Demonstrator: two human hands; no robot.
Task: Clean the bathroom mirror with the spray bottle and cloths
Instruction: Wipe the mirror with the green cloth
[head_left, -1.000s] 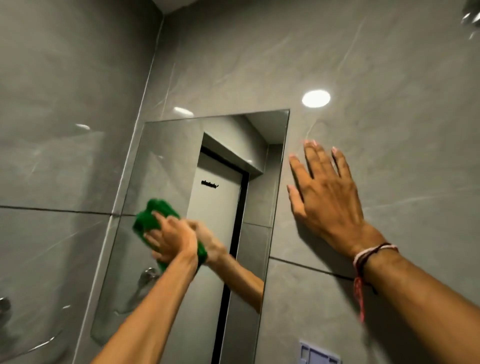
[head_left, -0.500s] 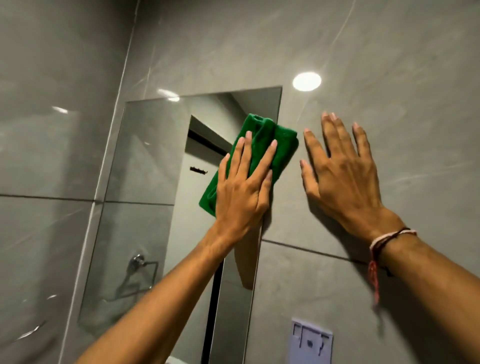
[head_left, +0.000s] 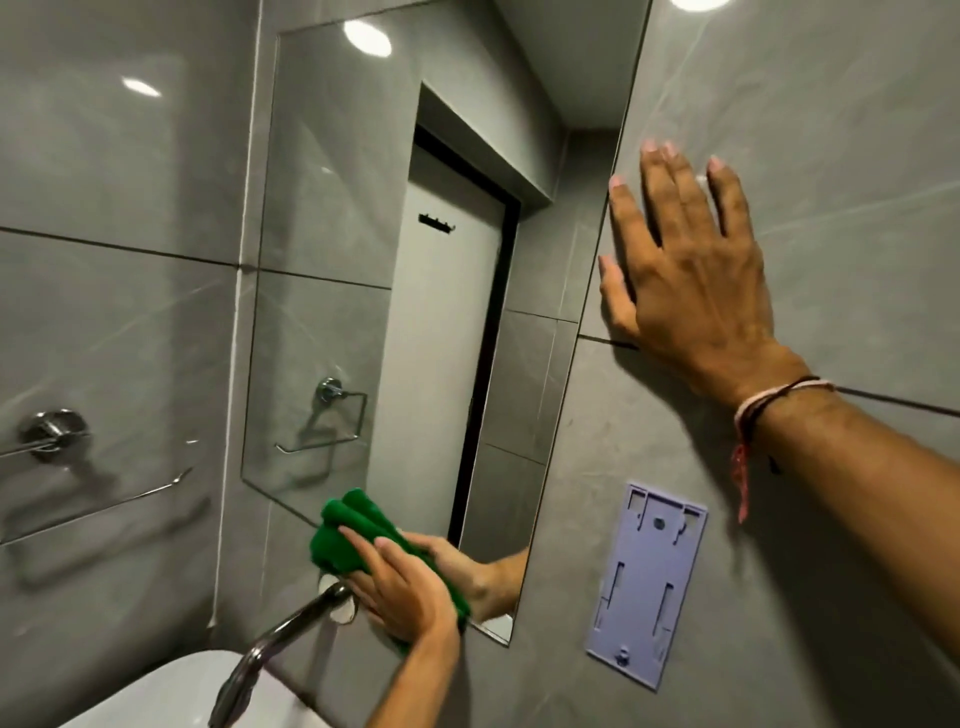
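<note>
A frameless mirror (head_left: 332, 218) hangs on the grey tiled wall and reflects a white door and a towel ring. My left hand (head_left: 402, 592) presses a bunched green cloth (head_left: 345, 535) flat against the mirror's bottom edge, just above the tap. My right hand (head_left: 685, 270) rests flat on the wall tile just right of the mirror, fingers spread, holding nothing. A red and white thread band circles that wrist. No spray bottle is in view.
A chrome tap (head_left: 280, 639) curves out from the wall over a white basin (head_left: 171, 691) at the bottom left. A lilac plastic wall bracket (head_left: 647, 582) is fixed right of the mirror. A chrome towel rail (head_left: 54, 431) sits on the left wall.
My left hand has swept the green cloth from the mirror's upper right corner down to its bottom edge. The view has tilted downward, bringing tap and basin in. My right hand stays on the wall.
</note>
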